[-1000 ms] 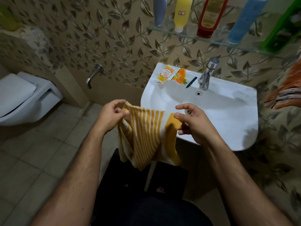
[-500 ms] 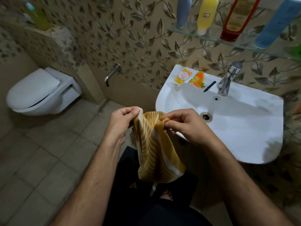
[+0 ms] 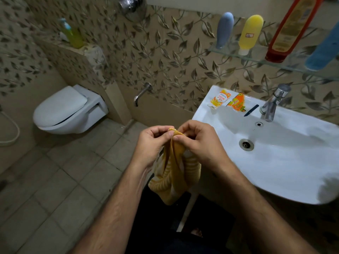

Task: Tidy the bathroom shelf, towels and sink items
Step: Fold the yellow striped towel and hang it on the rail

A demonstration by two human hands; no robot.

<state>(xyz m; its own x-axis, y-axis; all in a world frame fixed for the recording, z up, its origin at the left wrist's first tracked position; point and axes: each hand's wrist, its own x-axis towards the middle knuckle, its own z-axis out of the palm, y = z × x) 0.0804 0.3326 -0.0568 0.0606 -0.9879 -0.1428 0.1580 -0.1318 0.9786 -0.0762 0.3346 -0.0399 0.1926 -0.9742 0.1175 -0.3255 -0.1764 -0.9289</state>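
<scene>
2 hands' fingers (image 3: 169, 133) pinched together on the yellow towel's (image 3: 174, 176) top edge

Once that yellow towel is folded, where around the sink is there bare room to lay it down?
The sink rim is bare right of the tap, and so is its wide front edge past the drain. The back-left corner is crowded: two sachets and a dark stick. The glass shelf is lined with bottles. Both hands, left hand and right hand, pinch the towel.

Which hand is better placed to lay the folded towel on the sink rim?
Probably the right hand: it pinches the towel beside the sink, while the left hand is farther away.
</scene>
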